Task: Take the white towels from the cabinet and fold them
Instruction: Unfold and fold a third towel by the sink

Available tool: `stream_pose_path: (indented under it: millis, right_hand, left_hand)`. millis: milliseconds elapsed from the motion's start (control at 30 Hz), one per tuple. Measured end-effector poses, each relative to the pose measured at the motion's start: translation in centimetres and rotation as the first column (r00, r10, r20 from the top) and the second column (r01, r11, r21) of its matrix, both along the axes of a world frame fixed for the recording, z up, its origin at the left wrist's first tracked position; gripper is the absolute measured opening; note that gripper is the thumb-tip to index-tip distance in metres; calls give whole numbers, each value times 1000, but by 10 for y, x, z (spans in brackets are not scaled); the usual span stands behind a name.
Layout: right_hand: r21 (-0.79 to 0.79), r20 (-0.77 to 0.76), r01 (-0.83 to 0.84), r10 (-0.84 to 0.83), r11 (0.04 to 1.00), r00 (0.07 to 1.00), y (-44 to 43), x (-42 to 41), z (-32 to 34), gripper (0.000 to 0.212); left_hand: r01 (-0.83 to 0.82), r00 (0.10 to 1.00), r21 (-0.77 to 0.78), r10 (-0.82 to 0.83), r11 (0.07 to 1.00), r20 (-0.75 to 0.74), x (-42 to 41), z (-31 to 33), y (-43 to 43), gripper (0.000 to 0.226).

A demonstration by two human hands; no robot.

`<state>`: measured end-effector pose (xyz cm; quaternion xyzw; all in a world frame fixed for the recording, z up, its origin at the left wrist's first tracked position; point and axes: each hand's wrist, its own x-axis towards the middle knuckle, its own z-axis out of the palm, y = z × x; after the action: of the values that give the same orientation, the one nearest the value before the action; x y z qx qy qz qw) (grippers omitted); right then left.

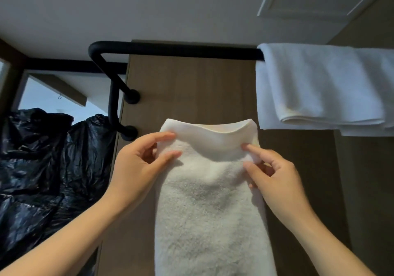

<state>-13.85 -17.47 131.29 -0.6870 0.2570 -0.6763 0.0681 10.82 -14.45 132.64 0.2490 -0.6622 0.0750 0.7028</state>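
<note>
Between the two pinches the white towel point(209, 201) sags at its top edge, length hanging below | left hand point(136, 165) and right hand point(275, 177) each pinch an upper corner | risk — layers may slide apart, skewing the fold

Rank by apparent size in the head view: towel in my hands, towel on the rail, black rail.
Held towel, largest, but nearest the camera.
Hung towel, partly out of frame.
Black rail, smallest.

Left hand point(140, 160), right hand point(275, 175) pinch white towel point(209, 201) top corners, apparently folded.
</note>
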Motion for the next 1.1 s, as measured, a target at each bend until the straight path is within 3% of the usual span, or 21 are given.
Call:
stream_pose_path:
  millis: [100,200,267,367,533,667,800,1000,1100]
  right_hand:
    - [-116,-198,262,-281,958,939,5,-9,17,60]
    - [-369,-276,481,-588,795,760,15,-11,37,74]
    - [-452,-251,525,-668,721,701,20,-8,53,79]
    - [-535,-194,545,-721,646,665,24,-4,83,83]
    - [-620,-19,616,-794,486,607,29,-4,137,87]
    - [-623,-27,590,-768,514,640,28,-7,176,88]
    - [-599,-53,585,-756,547,653,24,-9,211,89]
    - [-586,-64,613,-785,530,617,17,-9,248,92]
    - [-567,-145,623,-810,539,569,8,-8,254,92]
  left_hand:
    - [-118,969,-106,138,987,205,7,12,1,67]
    - [-319,837,-240,391,917,383,12,29,0,93]
    - [-463,754,-299,548,835,363,8,45,1,107]
    - [-544,691,-354,645,761,326,2,76,4,109]
    - [-555,675,-424,685,716,273,1,136,14,108]
    - [-588,624,-447,730,674,279,-2,176,22,106]
    - [-594,628,-389,708,704,323,-4,211,23,102]
    - [-581,653,-324,665,746,361,-1,250,14,113]
    - [-635,637,-223,665,739,389,4,254,-3,114]
